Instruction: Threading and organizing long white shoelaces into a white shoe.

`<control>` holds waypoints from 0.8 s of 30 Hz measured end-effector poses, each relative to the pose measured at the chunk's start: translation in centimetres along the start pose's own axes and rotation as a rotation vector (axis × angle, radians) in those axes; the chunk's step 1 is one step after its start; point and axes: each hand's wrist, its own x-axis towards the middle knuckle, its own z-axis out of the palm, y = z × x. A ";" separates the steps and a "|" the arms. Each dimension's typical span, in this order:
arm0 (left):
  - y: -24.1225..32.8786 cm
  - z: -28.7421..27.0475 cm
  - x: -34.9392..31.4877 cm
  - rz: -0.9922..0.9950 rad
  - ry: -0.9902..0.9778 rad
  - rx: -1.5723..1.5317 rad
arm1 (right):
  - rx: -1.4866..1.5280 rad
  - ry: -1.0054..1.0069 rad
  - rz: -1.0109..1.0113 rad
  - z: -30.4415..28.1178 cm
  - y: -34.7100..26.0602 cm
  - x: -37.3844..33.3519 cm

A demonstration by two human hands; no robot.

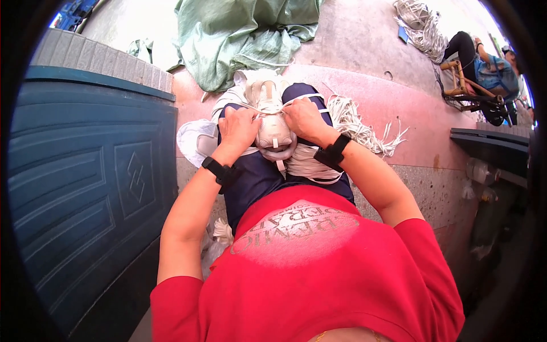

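A whitish sneaker (pixel 275 135) rests between my knees, its tongue and heel opening toward me. A pale shoelace (pixel 268 112) runs across its upper. My left hand (pixel 238 129) is closed at the lace on the shoe's left side, fingertips pinched. On the other side, my right hand (pixel 309 118) pinches the lace too, close to the shoe's edge. A bundle of white laces (pixel 310 164) lies over my right thigh. More loose laces (pixel 356 126) spill beside my right knee. By my left knee is a white, shoe-like item (pixel 196 141), partly hidden by my arm.
A green sack (pixel 242 43) lies on the floor ahead. A blue panelled door (pixel 85 171) stands close on my left. At the far right, a person (pixel 493 71) sits by a bamboo-like chair (pixel 456 80), with a lace heap (pixel 424 28) nearby. A dark ledge (pixel 490 145) juts in at right.
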 end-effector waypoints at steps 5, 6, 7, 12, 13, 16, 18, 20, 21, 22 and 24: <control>2.9 0.5 1.3 0.348 0.320 0.222 | 0.375 0.185 0.040 0.4 0.1 -0.5; 3.5 0.7 1.9 0.386 0.228 0.297 | 0.427 0.209 0.086 0.3 0.1 -0.7; 3.9 0.8 2.4 0.434 0.139 0.373 | 0.413 0.234 0.101 0.3 0.2 -0.9; 2.7 0.5 4.1 0.416 0.355 0.138 | 0.265 0.184 -0.128 -0.2 0.2 -0.5; 2.3 0.3 4.3 0.409 0.354 0.145 | 0.171 0.171 -0.243 -0.4 0.2 -0.3; 1.5 -0.6 5.3 0.090 0.011 -0.571 | -0.070 0.087 -0.313 -0.7 0.1 0.5; 1.5 -1.3 6.1 0.059 -0.060 -0.752 | -0.233 0.192 -0.393 -0.8 -0.3 0.7; 1.7 -2.0 6.8 0.007 -0.158 -0.995 | -0.115 0.146 -0.379 -1.4 -0.8 0.7; 1.8 -2.2 6.9 0.003 -0.142 -0.991 | 0.005 0.134 -0.350 -2.4 -0.5 0.7; 2.1 -2.3 7.2 -0.036 -0.180 -0.992 | 0.219 0.127 -0.236 -3.6 -0.7 0.4; 2.8 -2.1 7.3 -0.038 -0.209 -0.956 | 0.697 0.279 0.014 -7.8 -1.0 -0.4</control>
